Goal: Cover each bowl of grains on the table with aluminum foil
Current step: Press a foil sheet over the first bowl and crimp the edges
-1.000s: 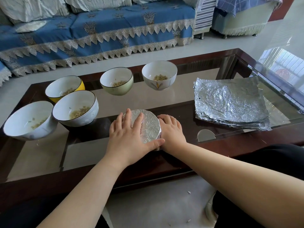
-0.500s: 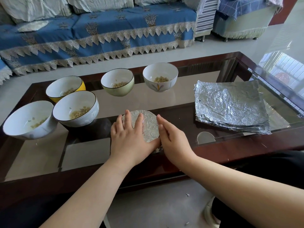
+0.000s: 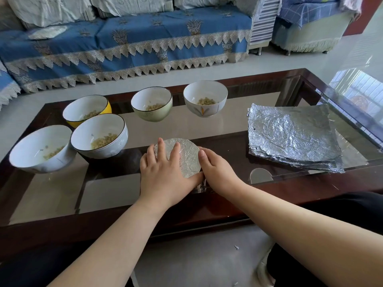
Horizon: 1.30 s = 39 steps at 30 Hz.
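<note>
Glass-topped coffee table, dark wood frame, blue-covered sofa lying behind at 12 o'clock.
Item 1: white bowl, far left at 9 o'clock, holding a few grains, sitting uncovered.
Item 2: white dark-rimmed bowl touching item 1; yellow bowl standing just behind it.
Item 3: pale green bowl and white flower-painted bowl, sitting at 12 o'clock, grains showing.
Item 4: foil-covered bowl, centre, near edge. Left hand lying flat over its top, fingers spread and straight. Right hand cupping its right side, fingers curling round the foil.
Item 5: stack of foil sheets, resting at 3 o'clock.
</note>
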Tool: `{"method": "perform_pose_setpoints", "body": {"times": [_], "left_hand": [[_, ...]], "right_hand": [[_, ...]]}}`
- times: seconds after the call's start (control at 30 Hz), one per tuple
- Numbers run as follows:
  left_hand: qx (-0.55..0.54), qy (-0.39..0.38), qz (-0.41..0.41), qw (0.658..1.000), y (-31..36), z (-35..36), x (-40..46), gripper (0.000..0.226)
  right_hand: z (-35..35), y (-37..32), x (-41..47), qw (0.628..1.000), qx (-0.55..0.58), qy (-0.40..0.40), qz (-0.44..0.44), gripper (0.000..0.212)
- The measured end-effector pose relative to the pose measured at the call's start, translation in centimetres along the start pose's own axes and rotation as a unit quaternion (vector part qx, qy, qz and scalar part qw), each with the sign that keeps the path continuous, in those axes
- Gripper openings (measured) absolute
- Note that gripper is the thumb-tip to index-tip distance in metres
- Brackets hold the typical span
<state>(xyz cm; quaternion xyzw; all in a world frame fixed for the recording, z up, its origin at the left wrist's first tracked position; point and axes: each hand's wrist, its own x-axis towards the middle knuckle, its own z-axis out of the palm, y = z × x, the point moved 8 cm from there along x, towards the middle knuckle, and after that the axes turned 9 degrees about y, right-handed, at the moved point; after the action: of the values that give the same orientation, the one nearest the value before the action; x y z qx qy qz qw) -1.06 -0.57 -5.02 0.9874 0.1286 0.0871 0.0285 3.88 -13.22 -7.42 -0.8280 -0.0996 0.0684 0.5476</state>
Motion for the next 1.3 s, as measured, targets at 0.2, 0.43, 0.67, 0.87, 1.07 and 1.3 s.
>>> {"method": "perform_pose_setpoints", "body": {"times": [0.2,0.43,0.67,0.87,1.07,1.3], "left_hand": [[0.001,-0.021,-0.012,1.0,-0.1,-0.1,-0.2,0.122],[0.006,-0.074,0.008,0.997,-0.9,-1.6,-0.8,0.116],[0.011,-0.036,0.112,0.993,-0.5,-1.0,-0.1,0.126],[0.0,-0.051,0.114,0.992,-0.4,-0.1,0.1,0.133],[-0.012,-0.021,0.109,0.994,-0.3,-0.3,0.0,0.131],[-0.013,0.001,0.107,0.994,-0.1,-0.6,0.2,0.127]], "right_hand": [[0.9,1.2,1.2,0.992,0.095,-0.042,0.072,0.039],[0.3,1.6,2.8,0.979,0.178,-0.019,0.102,0.029],[-1.7,1.5,1.9,0.966,0.227,0.107,0.062,0.029],[-0.7,2.1,0.1,0.981,0.157,0.11,0.038,0.022],[-0.6,2.9,0.9,0.971,0.197,0.11,0.083,0.035],[-0.2,3.5,1.6,0.961,0.229,0.09,0.125,0.03]]}}
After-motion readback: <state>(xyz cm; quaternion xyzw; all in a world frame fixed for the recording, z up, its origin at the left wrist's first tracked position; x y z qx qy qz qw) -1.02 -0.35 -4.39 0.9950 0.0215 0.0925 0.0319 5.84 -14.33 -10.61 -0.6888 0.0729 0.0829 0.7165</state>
